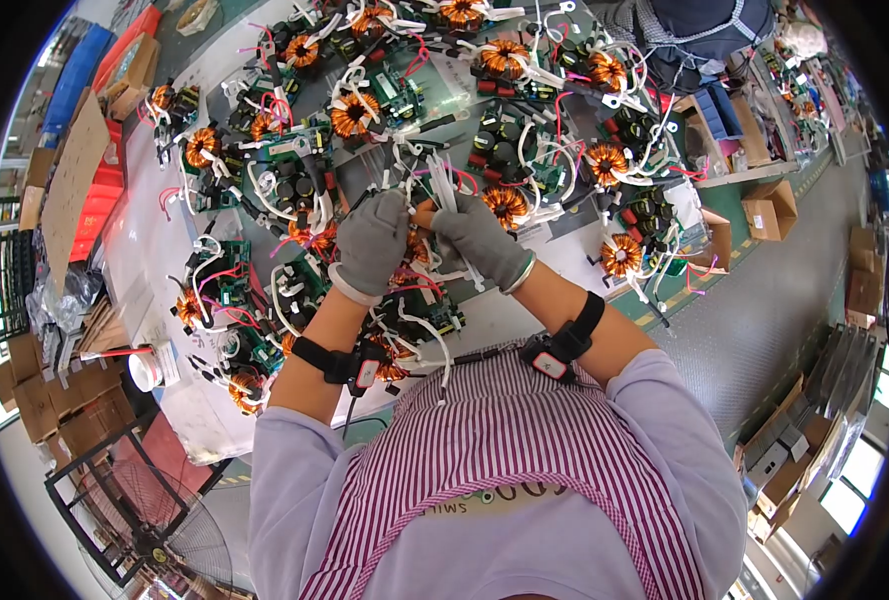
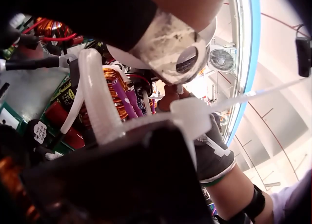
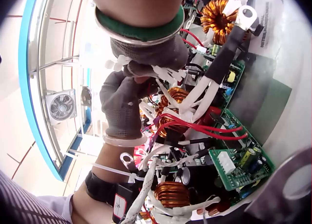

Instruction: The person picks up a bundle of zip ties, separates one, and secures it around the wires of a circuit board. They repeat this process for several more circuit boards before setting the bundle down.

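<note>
In the head view, my gloved left hand (image 1: 373,240) and gloved right hand (image 1: 483,240) meet fingertip to fingertip over the crowded boards. The right hand grips a bundle of white cable ties (image 1: 445,182) that fans out past its fingers. Curled fingers of the left hand pinch a small white piece (image 1: 411,203); most of it is hidden by the glove. Directly below both hands is a circuit board with a copper-wound coil (image 3: 175,98), red wires (image 3: 204,130) and white-sleeved leads (image 3: 197,104). The right wrist view also shows a ring terminal (image 3: 246,15) on a black-sleeved lead.
Several similar boards with copper coils (image 1: 353,115) cover the table (image 1: 200,405). Red bins (image 1: 95,205) stand along the left side, near a white tub (image 1: 145,370). A fan (image 1: 155,545) is at lower left. Cardboard boxes (image 1: 770,212) sit at the right.
</note>
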`<state>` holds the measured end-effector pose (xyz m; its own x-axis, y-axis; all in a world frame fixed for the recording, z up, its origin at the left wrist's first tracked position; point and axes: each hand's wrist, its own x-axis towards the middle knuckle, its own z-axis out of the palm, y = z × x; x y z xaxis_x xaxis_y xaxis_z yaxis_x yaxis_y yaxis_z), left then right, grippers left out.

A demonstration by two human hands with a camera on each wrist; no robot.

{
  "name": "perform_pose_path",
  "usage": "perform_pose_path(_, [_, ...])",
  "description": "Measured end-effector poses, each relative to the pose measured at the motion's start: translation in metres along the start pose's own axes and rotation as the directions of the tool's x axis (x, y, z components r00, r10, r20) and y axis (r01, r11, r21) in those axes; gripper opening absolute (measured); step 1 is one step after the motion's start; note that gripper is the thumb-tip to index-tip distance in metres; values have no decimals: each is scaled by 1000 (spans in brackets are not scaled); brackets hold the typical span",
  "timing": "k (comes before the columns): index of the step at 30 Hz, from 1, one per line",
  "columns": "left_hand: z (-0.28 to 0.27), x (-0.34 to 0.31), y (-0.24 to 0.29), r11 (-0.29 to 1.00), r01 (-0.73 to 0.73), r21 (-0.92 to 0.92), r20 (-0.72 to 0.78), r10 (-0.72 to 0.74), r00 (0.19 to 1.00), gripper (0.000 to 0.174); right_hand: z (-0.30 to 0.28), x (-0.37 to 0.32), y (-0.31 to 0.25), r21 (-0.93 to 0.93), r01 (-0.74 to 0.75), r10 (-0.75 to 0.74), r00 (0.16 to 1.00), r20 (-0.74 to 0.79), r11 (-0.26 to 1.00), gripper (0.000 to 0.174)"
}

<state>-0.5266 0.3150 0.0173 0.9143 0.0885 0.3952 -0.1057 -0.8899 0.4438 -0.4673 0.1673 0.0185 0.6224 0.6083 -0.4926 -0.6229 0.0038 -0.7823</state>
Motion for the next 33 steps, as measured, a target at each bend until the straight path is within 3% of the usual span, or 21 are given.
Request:
perform_pose_path(11, [-1,1,3,999,-30,-16,-12,30,999,13,3,3,0,-7,0,-1,998,-55,1000,16])
perform_pose_path(16, [-5,1,0,985,-9,-175,23,13,1000,15,7,2,-5,-18,11,-13,995,-95,1000,16])
perform_pose_path(19, [-4,2,-6,960,14,-281,22,-8,1000,14,7,1,-8,-94,15,-18,999,-29,995,18])
perform_pose_path(21, [-4,4,-7,950,74,-304,61,-58,996,14,5,7,-2,-266,127,-150,986,-69,955,20])
perform_pose_path(23, [-6,7,-6,944,175,-278,147,-139,979,14,2,7,-1,-452,244,-301,952,-58,858,22])
perform_pose_path(25, [-5,9,-9,953,161,-257,165,-121,979,15,0,-3,-16,-631,358,-450,893,15,689,23])
perform_pose_path(28, [-4,7,-12,969,102,-227,143,-70,987,15,-5,4,-19,-805,557,-678,674,293,205,24])
perform_pose_path(29, [-4,7,-13,974,74,-215,127,-48,991,15,-5,4,-23,-821,532,-634,712,302,207,23])
perform_pose_path(32, [-7,6,-8,912,228,-341,156,-185,970,15,-8,10,-17,-805,593,-722,560,406,8,26])
perform_pose_path(33, [-8,5,-8,920,246,-304,176,-200,964,15,-7,10,-17,-811,585,-707,586,395,32,28])
